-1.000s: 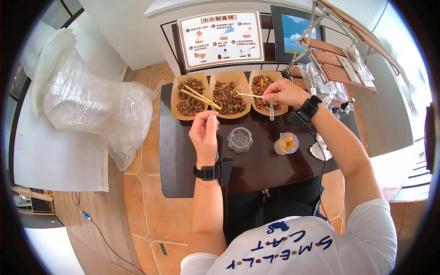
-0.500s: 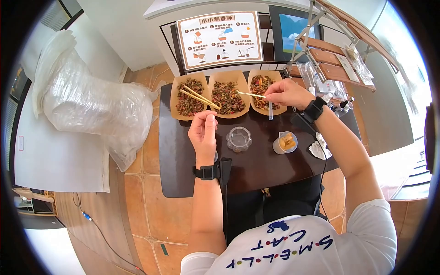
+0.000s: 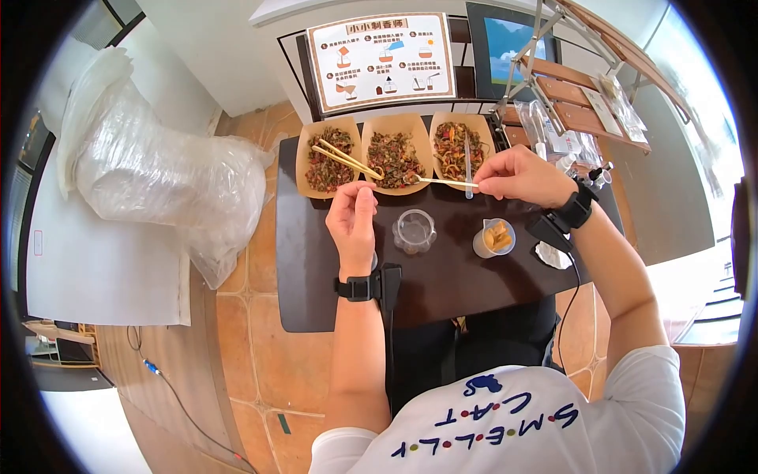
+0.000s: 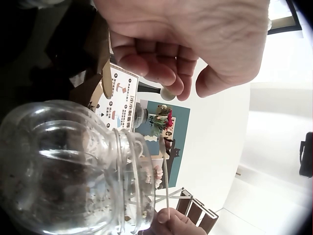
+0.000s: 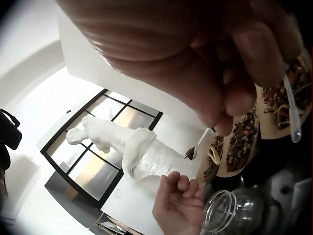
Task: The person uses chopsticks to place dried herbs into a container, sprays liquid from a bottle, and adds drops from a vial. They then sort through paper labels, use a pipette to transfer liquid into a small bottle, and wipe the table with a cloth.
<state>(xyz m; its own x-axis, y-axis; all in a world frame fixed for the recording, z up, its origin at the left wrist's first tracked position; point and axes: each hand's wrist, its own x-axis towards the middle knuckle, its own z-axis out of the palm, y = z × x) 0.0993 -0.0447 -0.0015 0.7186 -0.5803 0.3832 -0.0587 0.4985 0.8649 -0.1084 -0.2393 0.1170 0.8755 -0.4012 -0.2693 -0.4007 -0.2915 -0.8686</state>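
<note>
My right hand [image 3: 525, 180] pinches the handle of a thin pale spoon [image 3: 446, 182], whose tip lies above the front of the middle paper tray [image 3: 426, 146]. Dark bits sit in the scoop [image 5: 191, 152] in the right wrist view. My left hand [image 3: 352, 225] hovers just in front of the left tray [image 3: 303, 175], fingers loosely curled and holding nothing that I can make out. A clear glass jar [image 3: 414, 231] stands between the hands, nearer the body; a few small specks show on it in the left wrist view. Wooden tongs [image 3: 347, 161] lie across the left and middle trays.
Dried flower mix fills all three trays. A clear plastic dropper [image 3: 468, 166] lies over the right tray [image 3: 484, 136]. Right of the jar stands a cup [image 3: 483, 243] with yellowish pieces, beside crumpled white material [image 3: 553, 255]. Small bottles and a folding wooden rack [image 3: 564, 93] occupy the back right.
My right hand has moved right and toward the body, drawing the spoon's tip to the middle tray's front. The dropper now points upward over the right tray. My left hand has barely moved.
</note>
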